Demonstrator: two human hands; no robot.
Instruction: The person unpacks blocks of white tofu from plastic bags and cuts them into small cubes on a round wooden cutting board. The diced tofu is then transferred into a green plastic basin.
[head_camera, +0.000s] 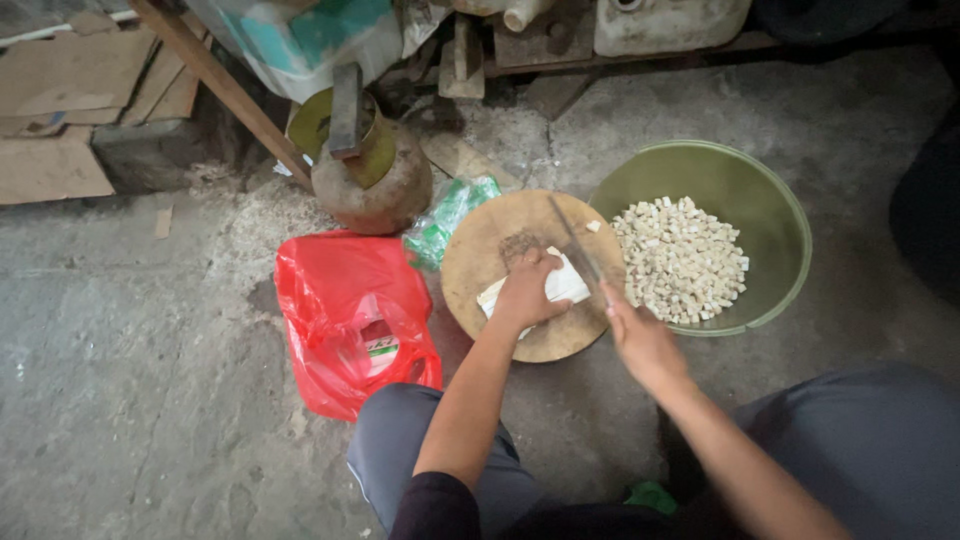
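Nearest the camera: knees in grey cloth, dark sleeve on the left forearm. Person squats on a rough grey concrete floor.

Left hand (528, 290): palm down, fingers curled and pressed onto a pale, smooth rectangular block of white tofu-like food (560, 287). Block lies on the round, worn wooden cutting board (490, 250), right of the board's centre, long axis running roughly lower left to upper right. Part of the block is hidden under the hand.

Right hand (638, 335): closed around the handle of a long thin-bladed metal knife (575, 245). Handle itself covered by the fist. Blade runs from the hand up and to the left, tip pointing away from the person, edge resting against the right side of the block.

Left of board, touching its edge: crumpled glossy red plastic bag (345, 310), with a green printed plastic packet (445, 220) beyond it.

Right of board, just beside it: round translucent green plastic basin (770, 200), holding a heap of small pale cubes (680, 260). One stray cube on the board.

Farther back: rusty rounded metal gas cylinder (365, 175), slanted wooden beam (215, 80), flat brown cardboard sheets (60, 100).
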